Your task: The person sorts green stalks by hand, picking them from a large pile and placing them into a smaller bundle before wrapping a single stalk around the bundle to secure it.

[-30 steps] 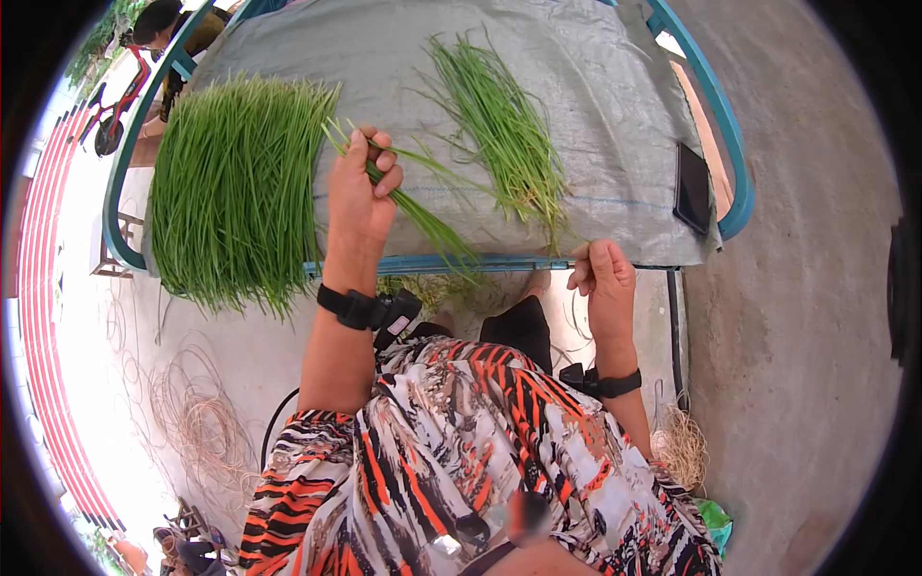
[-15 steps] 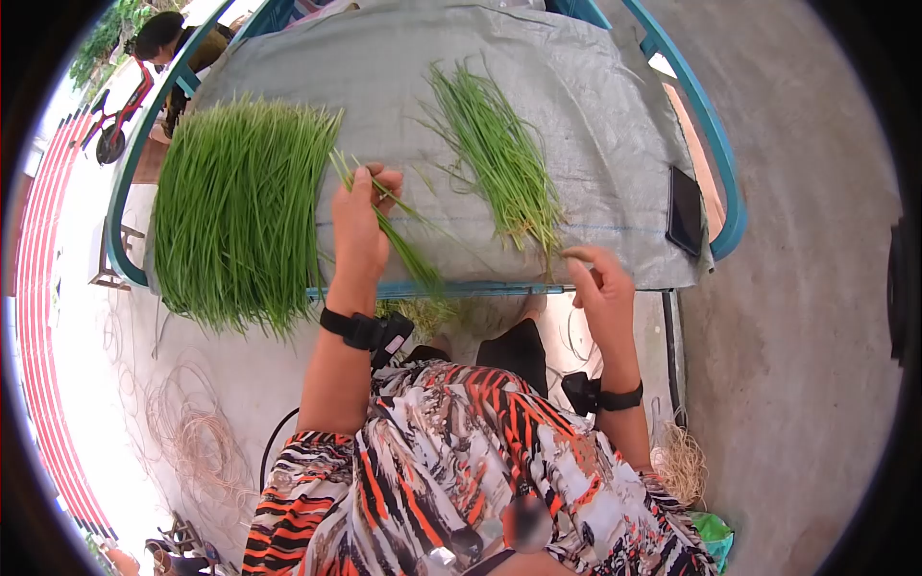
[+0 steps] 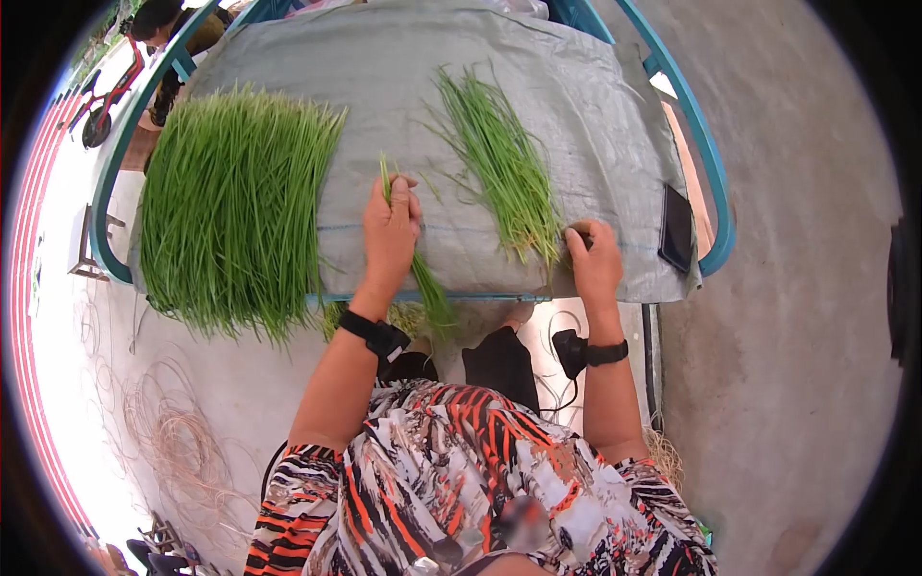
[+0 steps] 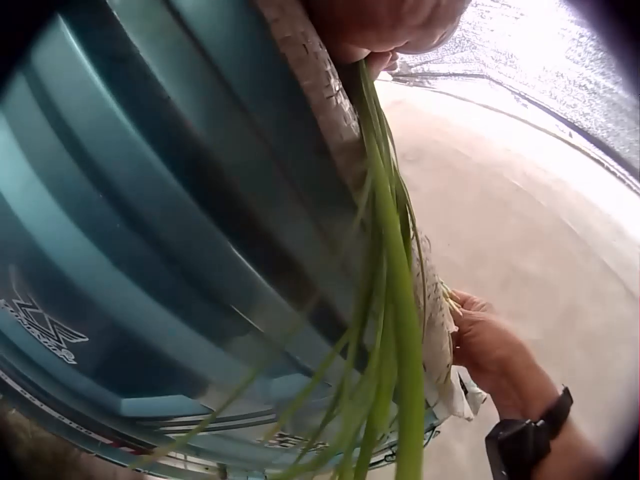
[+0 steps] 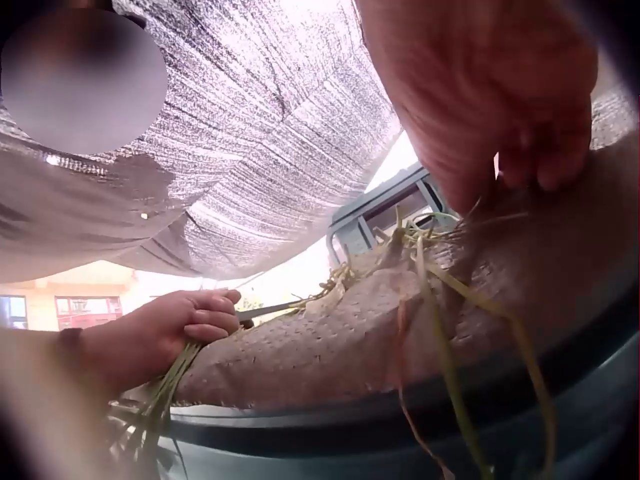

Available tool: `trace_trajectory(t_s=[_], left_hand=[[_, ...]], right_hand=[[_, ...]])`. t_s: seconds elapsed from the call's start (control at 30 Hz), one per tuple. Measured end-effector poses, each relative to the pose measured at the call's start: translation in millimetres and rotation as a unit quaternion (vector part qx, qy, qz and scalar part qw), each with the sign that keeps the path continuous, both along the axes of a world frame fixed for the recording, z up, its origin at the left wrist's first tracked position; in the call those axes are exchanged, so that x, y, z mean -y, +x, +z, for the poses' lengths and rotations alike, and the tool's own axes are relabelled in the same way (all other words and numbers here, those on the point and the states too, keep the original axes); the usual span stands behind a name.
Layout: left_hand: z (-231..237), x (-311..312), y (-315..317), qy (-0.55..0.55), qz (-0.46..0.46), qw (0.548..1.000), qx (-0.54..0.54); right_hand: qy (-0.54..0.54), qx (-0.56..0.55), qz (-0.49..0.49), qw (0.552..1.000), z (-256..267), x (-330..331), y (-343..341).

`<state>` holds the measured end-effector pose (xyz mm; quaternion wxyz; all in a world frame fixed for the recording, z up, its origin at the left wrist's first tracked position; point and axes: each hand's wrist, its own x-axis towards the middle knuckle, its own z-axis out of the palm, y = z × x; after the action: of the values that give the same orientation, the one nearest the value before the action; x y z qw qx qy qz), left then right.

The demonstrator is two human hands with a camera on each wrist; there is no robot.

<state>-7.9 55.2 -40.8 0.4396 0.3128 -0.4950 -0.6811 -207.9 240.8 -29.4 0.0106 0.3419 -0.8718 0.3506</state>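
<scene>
My left hand [image 3: 392, 235] grips a small bunch of green stalks [image 3: 428, 288], whose leafy ends hang over the sheet's front edge; in the left wrist view the stalks [image 4: 385, 270] trail down below the fingers. On the right, a loose pile of stalks [image 3: 499, 163] lies with its pale ends toward me. Beside those ends my right hand [image 3: 597, 264] is low over the grey sheet, fingers bent; whether it pinches a stalk is unclear. The right wrist view shows the right hand [image 5: 490, 90] near pale ends [image 5: 425, 245]. A thick, even pile [image 3: 235, 211] covers the sheet's left side.
The grey sheet [image 3: 375, 96] lies over a surface framed by blue-green rails [image 3: 715, 206]. A dark phone [image 3: 675, 228] rests at its right edge. Loose cords [image 3: 178, 432] are on the ground at left. Another person [image 3: 158, 24] is beyond the far left corner.
My left hand has moved right and turned, and its bunch now hangs more steeply. My right hand has moved slightly up beside the loose pile's pale ends. The head view has shifted a little.
</scene>
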Motion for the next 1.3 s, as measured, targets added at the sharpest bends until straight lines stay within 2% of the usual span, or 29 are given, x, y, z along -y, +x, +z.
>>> trace_trajectory(t_s=[0.03,0.07,0.13,0.37,0.47,0.57,0.67,0.77,0.83,0.87,0.93,0.97,1.0,1.03,1.1,1.13,1.17,1.27,1.3], left_hand=[[-1.2,0.3,1.9,-0.003,0.006,1.0,-0.003],[-0.8,-0.3,1.7,0.001,0.006,1.0,-0.001],[1.0,-1.9,1.8,0.009,0.005,1.0,0.004],[-7.4,-2.0,-2.3,-0.014,0.016,1.0,0.012],[-5.6,-1.8,-2.1,-0.016,0.021,1.0,0.007],[-6.3,-2.0,-1.1,-0.015,0.019,1.0,-0.001],[-10.6,0.0,-3.0,-0.013,0.027,1.0,-0.003],[-9.8,0.7,-1.3,-0.011,0.032,0.999,-0.004],[-2.5,0.7,2.1,0.004,0.028,1.0,-0.007],[-4.8,2.8,1.5,-0.011,0.05,0.999,0.011],[-0.9,5.6,-0.8,-0.039,0.098,0.993,0.044],[1.1,4.1,1.5,-0.004,0.091,0.996,-0.004],[25.7,-9.4,9.2,0.032,0.083,0.995,-0.05],[48.5,-25.0,16.9,0.068,0.073,0.991,-0.095],[84.0,-51.3,30.9,-0.008,0.044,0.998,-0.047],[99.2,-63.8,33.8,-0.05,0.033,0.998,-0.023],[110.2,-75.1,32.5,-0.153,-0.017,0.988,0.015],[109.8,-98.8,14.1,-0.431,-0.122,0.891,0.075],[105.9,-106.3,8.8,-0.441,-0.135,0.882,0.093]], right_hand=[[-0.04,0.018,0.012,0.999,-6.5,-0.6,-2.6],[-0.073,0.123,0.015,0.99,-10.4,-5.2,-7.9],[-0.133,0.329,0.017,0.935,5.6,-8.2,-3.4],[-0.333,0.556,0.153,0.746,35.9,-20.8,18.8],[-0.354,0.576,0.176,0.716,53.1,-25.1,22.8],[-0.359,0.538,0.238,0.725,75.0,-28.2,25.9],[-0.394,0.514,0.33,0.687,88.6,-34.9,28.2],[-0.399,0.53,0.438,0.607,99.0,-38.4,31.6],[-0.333,0.454,0.327,0.759,104.3,-42.6,40.4],[-0.296,0.411,0.264,0.821,105.2,-44.6,44.3],[-0.292,0.439,0.268,0.806,104.5,-49.4,48.9],[-0.286,0.455,0.265,0.801,106.8,-51.9,49.7],[-0.279,0.472,0.262,0.794,108.0,-55.4,50.3],[-0.256,0.451,0.252,0.817,107.2,-58.4,50.9],[-0.205,0.408,0.23,0.859,104.0,-55.6,49.8],[-0.194,0.402,0.235,0.863,104.1,-56.5,48.1],[-0.182,0.399,0.238,0.867,103.1,-58.5,48.1],[-0.17,0.403,0.27,0.858,101.6,-59.1,52.3],[-0.168,0.407,0.282,0.852,103.4,-59.3,54.3]])
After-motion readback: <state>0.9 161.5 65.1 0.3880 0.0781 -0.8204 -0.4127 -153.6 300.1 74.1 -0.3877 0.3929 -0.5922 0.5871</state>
